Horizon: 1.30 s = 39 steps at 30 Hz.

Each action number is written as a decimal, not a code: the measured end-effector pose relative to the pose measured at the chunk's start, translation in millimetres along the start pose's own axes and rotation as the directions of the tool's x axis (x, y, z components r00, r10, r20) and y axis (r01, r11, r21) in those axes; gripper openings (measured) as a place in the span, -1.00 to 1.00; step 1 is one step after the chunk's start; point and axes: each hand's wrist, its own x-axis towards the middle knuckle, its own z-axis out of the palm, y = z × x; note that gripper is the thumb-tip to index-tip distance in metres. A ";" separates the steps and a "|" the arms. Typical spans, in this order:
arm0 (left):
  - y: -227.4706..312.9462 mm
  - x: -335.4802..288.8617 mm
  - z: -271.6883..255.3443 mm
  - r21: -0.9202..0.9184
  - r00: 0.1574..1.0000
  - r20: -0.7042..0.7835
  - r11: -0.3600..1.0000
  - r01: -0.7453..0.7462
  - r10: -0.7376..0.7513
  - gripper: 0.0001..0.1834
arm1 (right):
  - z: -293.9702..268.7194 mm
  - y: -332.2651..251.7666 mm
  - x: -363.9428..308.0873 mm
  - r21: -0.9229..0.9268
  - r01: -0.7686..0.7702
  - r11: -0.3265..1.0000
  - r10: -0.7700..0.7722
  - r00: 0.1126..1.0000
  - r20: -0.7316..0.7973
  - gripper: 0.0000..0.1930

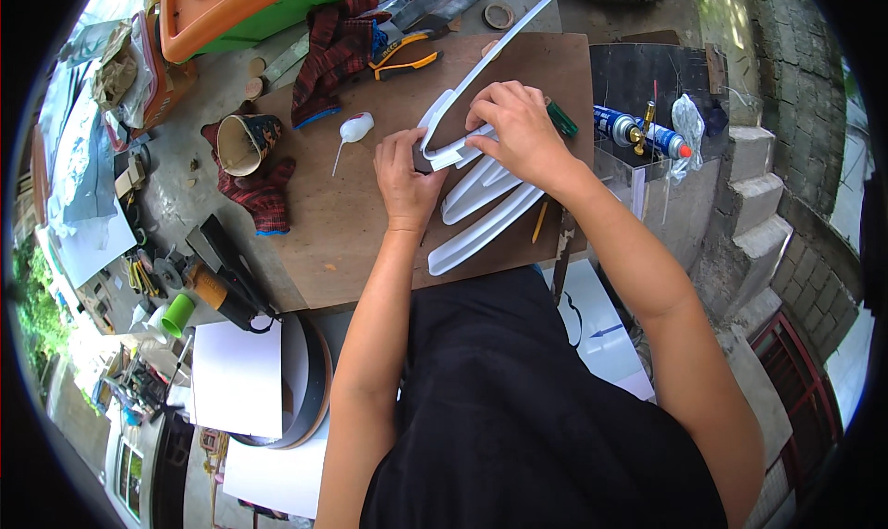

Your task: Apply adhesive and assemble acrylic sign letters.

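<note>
My left hand (407,179) is closed on the lower corner of a bent white strip (495,53), whose long narrow arm rises away to the upper right. With bent fingers, my right hand (523,131) pinches a short white channel-shaped piece (447,155) that meets the strip at that corner. Whether the two pieces are joined is hidden by my fingers. Below my hands, curved white trough-like pieces (486,228) lie on the brown board (342,261). A small white bottle with a thin nozzle (356,127) lies left of my left hand.
Pliers with orange-black handles (407,55), red-black gloves (324,62) and a paper cup (245,145) lie to the left. A green-handled tool (561,119) and a yellow pencil (539,222) are near my right arm. Blue gas canisters (615,125) lie further right. An orange-green box (240,16) stands behind.
</note>
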 end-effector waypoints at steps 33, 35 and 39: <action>0.8 0.4 -2.8 0.030 0.991 0.078 0.994 0.104 -0.106 -0.41 | 20.3 19.9 60.9 -0.277 0.323 0.905 -0.340 0.940 -0.017 -0.85; 0.3 1.1 -3.5 0.071 0.997 0.063 0.997 0.043 -0.047 -0.44 | 21.4 21.6 59.4 -0.289 0.328 0.900 -0.355 0.934 -0.046 -0.86; 1.1 0.8 -3.7 0.080 0.995 0.079 0.996 0.048 -0.054 -0.45 | 20.7 24.9 59.4 -0.263 0.343 0.902 -0.369 0.928 -0.053 -0.85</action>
